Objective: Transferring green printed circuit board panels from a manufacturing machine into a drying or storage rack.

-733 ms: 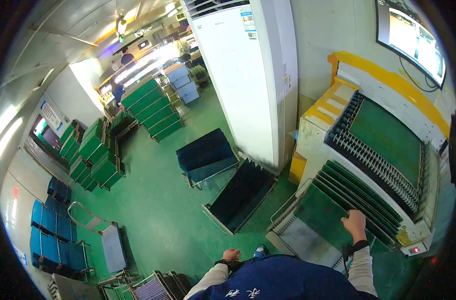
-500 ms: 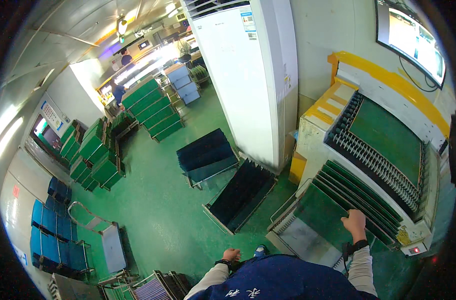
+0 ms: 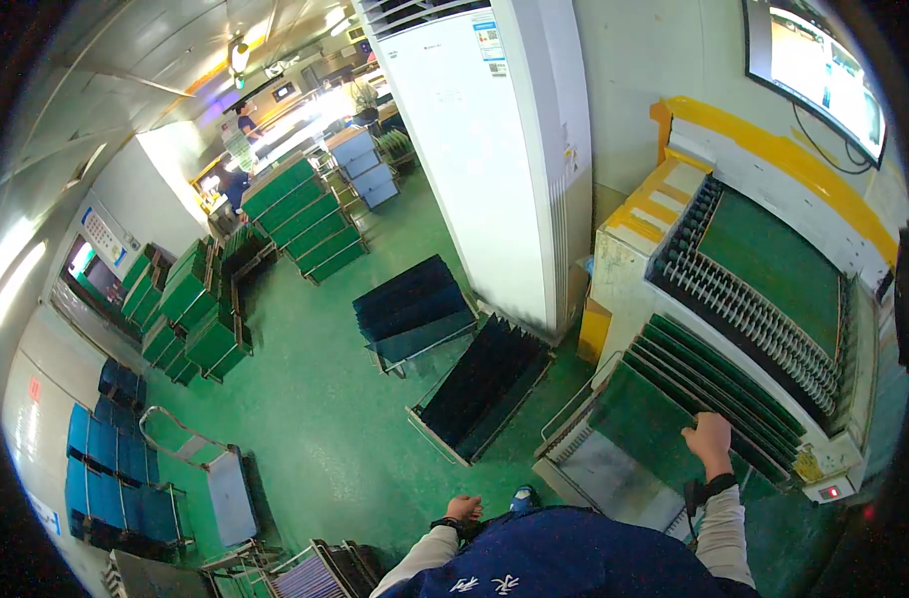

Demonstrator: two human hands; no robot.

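Green floor (image 3: 305, 419) lying open leftward, racks ringing its edges. Green boards (image 3: 664, 419) standing slotted in cart (image 3: 594, 478) beside machine (image 3: 763, 269). Right hand (image 3: 710, 439) gripping top edge of front board, fingers curling over. Left hand (image 3: 464, 510) hanging fisted, holding nothing.

Right hand (image 3: 712, 439) grips green panel (image 3: 646, 424); left hand (image 3: 463, 510) hangs.
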